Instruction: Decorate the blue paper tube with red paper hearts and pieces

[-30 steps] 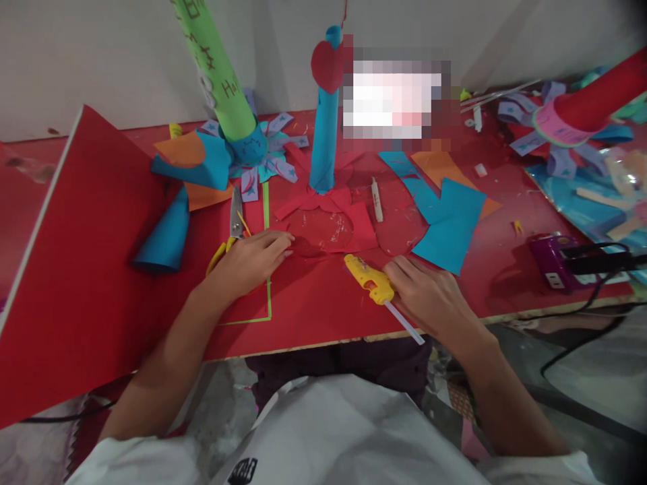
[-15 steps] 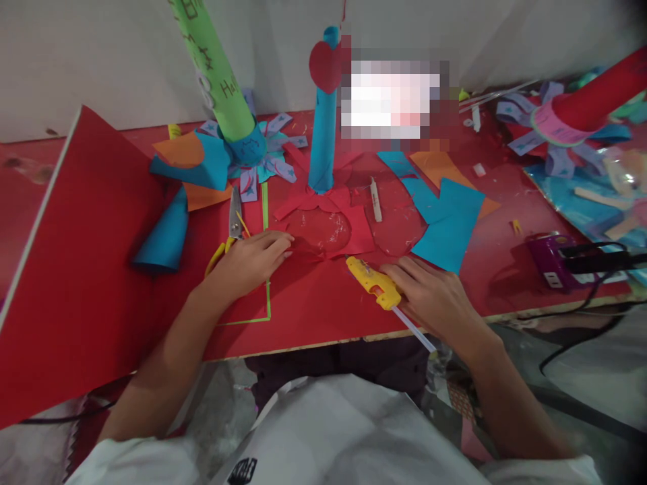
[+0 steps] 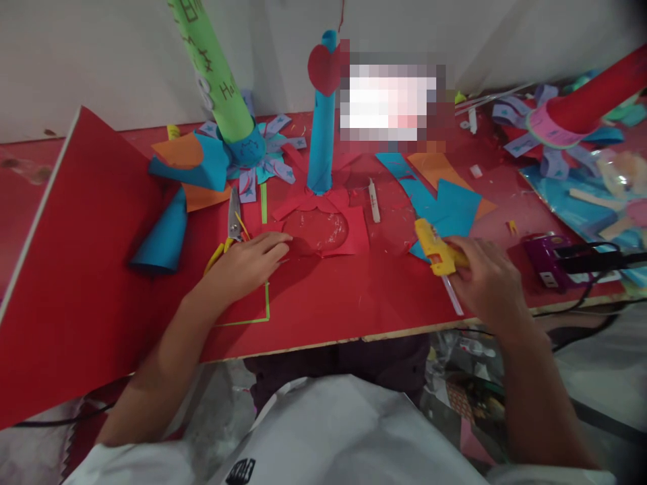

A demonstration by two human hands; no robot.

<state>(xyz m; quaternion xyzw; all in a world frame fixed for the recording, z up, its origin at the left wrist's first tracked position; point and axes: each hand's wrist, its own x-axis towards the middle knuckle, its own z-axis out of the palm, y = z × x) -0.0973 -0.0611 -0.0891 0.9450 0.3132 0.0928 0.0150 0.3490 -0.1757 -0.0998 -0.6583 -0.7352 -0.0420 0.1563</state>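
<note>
My right hand (image 3: pixel 488 276) is closed around the grip of a yellow hot glue gun (image 3: pixel 435 248), with a clear glue stick (image 3: pixel 452 295) poking out of its back. The gun is over the right part of the table, by a blue paper scrap. My left hand (image 3: pixel 260 259) lies on the table, fingers loosely stretched, their tips by the left edge of a red paper cutout (image 3: pixel 358 232) with a round hole. Scissors (image 3: pixel 234 219) with yellow handles lie beside that hand, partly behind it. Beyond the cutout stands a blue paper tube (image 3: pixel 321 138) bearing a red paper heart (image 3: pixel 323 71).
Left stands a red board (image 3: pixel 85 269) near a curled blue sheet (image 3: pixel 162 236). A green paper tube (image 3: pixel 222 87) rises at the back. Blue scraps (image 3: pixel 457 202), a small white tube (image 3: pixel 373 201), a purple power strip (image 3: pixel 548 259) with cables and a red paper tube (image 3: pixel 601 101) are right.
My right hand has moved right, carrying the glue gun away from the red cutout, its nozzle now pointing more up the table. The left hand has stayed nearly in place.
</note>
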